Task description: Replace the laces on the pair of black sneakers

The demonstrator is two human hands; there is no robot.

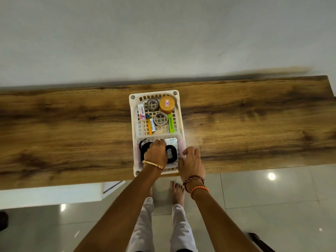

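While my left hand (pixel 156 151) curls onto the black laces (pixel 171 154) at frame centre and my right hand (pixel 191 160) grips the clear box (pixel 179 142), no sneakers show; relacing remains.

1. Your left hand (pixel 156 151) reaches forward from a straight forearm, knuckles up, fingers curled downward.
2. Your right hand (pixel 190 161) sits just beside it, palm down, fingers bent at the front.
3. Both wrists wear bands.
4. Your bare feet show below.
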